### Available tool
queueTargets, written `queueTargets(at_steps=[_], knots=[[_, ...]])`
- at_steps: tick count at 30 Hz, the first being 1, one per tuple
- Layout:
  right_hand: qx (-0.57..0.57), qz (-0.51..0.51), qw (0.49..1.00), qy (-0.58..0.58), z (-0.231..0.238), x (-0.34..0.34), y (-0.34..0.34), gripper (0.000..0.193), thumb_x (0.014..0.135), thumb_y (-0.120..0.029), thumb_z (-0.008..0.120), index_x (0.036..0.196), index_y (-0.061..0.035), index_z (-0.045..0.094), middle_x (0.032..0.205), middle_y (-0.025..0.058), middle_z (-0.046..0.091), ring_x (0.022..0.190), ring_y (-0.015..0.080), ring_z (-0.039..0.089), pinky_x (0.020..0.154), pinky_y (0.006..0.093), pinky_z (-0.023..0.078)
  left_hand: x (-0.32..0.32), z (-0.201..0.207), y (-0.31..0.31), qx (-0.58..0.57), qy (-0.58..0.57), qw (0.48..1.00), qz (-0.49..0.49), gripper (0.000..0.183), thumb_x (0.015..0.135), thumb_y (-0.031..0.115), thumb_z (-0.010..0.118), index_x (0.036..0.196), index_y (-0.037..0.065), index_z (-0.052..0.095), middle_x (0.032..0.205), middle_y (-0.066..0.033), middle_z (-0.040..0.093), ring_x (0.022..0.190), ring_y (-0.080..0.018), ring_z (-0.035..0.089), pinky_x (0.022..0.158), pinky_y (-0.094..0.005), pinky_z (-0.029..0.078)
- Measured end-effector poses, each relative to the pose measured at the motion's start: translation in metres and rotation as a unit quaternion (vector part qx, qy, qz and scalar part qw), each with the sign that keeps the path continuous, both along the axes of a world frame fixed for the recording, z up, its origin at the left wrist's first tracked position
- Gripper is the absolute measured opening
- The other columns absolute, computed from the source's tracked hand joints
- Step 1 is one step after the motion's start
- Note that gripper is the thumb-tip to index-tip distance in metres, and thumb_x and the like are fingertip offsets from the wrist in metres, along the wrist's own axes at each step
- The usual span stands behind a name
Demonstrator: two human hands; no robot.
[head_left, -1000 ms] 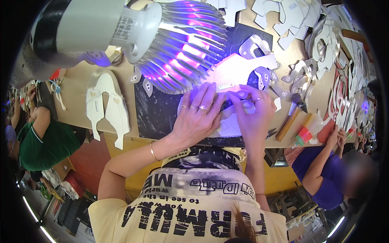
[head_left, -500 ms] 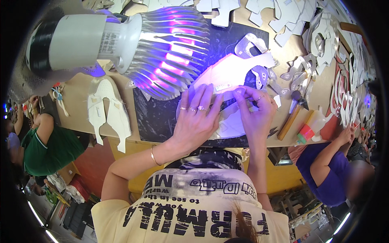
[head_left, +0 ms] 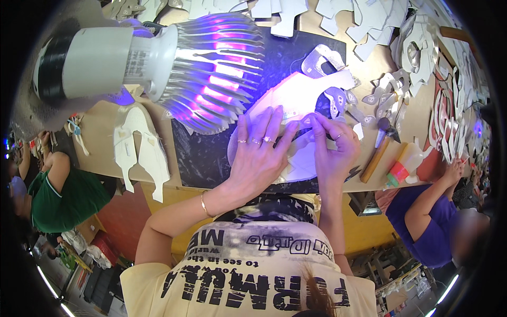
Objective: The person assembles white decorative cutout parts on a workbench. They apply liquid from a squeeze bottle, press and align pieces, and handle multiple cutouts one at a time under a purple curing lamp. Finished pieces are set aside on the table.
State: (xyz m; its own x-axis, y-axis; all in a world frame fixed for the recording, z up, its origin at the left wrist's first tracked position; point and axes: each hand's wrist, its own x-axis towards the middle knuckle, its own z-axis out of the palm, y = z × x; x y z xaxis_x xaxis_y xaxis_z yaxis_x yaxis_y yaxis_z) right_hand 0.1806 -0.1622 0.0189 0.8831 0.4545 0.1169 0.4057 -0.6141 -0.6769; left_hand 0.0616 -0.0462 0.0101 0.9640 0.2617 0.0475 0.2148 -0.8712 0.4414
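The left hand [head_left: 259,158] lies flat, open, pinning a white cut shoe-upper piece [head_left: 296,100]. The right hand [head_left: 332,150] pinches shut on what is probably a small overlay at its fingertips; pressing it on seems under way, and next calls for firm, aligned pressure beside that grip.

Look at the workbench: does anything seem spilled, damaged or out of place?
Nothing stands out. Both hands, left hand and right hand, press a white cut piece flat on the dark mat under the lamp. The bottle lies on its side, with no spill visible.
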Motion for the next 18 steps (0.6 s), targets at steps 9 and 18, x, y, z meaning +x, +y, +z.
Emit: queueTargets(at_steps=[9,18], knots=[[0.030,-0.061,0.995,0.068,-0.0020,-0.0067,0.0059,0.020,0.088,-0.019,0.073,0.107,-0.0165,0.075,0.085,-0.0028,0.068,0.085,0.0117,0.061,0.099,0.0383,0.028,-0.0009,-0.0022,-0.0023,0.032,0.011,0.999,-0.011,0.071,0.075,0.019,0.070,0.143,0.014,0.048,0.149,-0.0182,0.037,0.138,-0.0361,0.035,0.111,-0.0677,0.022],[-0.056,0.018,0.996,-0.060,-0.0007,-0.0042,0.0027,0.017,0.085,-0.017,0.073,0.102,-0.0148,0.076,0.087,-0.0019,0.067,0.087,0.0145,0.060,0.098,0.0423,0.030,0.0028,0.0039,0.0022,-0.011,-0.001,1.000,-0.012,0.063,0.081,0.011,0.064,0.142,0.014,0.050,0.148,-0.0208,0.036,0.137,-0.0378,0.036,0.112,-0.0687,0.018]])
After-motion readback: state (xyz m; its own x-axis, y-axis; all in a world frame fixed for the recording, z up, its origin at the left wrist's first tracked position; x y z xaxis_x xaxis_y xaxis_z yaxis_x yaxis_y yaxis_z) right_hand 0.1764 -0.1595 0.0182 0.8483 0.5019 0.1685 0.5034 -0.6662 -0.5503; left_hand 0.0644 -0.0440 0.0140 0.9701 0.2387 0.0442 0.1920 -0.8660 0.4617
